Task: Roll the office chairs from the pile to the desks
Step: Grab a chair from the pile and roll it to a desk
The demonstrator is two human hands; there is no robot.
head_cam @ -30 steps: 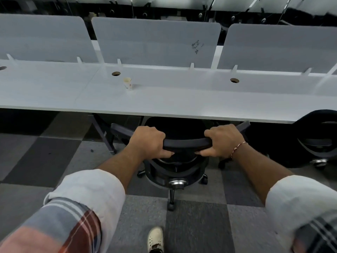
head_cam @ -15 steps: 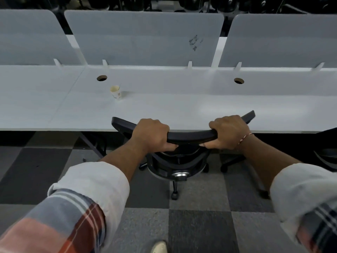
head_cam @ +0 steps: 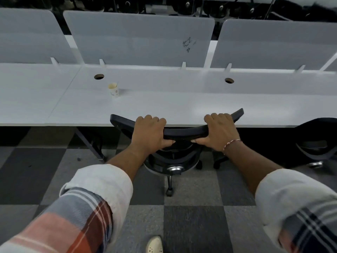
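Checkered grey and dark carpet tiles make up the floor (head_cam: 191,225) across the lower half of the head view, and a long white bench (head_cam: 182,105) runs the full width of the frame above them. Pale grey divider panels (head_cam: 138,37) stand upright along the bench's far edge, and the middle one carries a small dark scribble (head_cam: 188,44) near its upper right. Two round cable holes (head_cam: 99,76) sit in the benchtop, one left of centre and one right of centre. A small paper cup (head_cam: 113,90) stands upright just below and right of the left hole. At centre frame a black office chair (head_cam: 182,132) faces the bench, its curved top rail level with the near edge of the benchtop and its seat hidden under the bench. The left hand (head_cam: 149,133) is clamped on the rail left of its middle, fingers curled over the top and thumb underneath. The right hand (head_cam: 221,133) grips the rail right of its middle in the same way, with a thin bracelet (head_cam: 231,144) at the wrist. Below the rail, a chrome knob (head_cam: 174,169) and one caster (head_cam: 169,193) of the chair show against the carpet. Rolled white cuffs over plaid sleeves (head_cam: 87,216) fill the lower corners. A second black chair (head_cam: 317,141) stands at the right edge, partly under the bench. A pale shoe (head_cam: 155,244) shows at the bottom centre.
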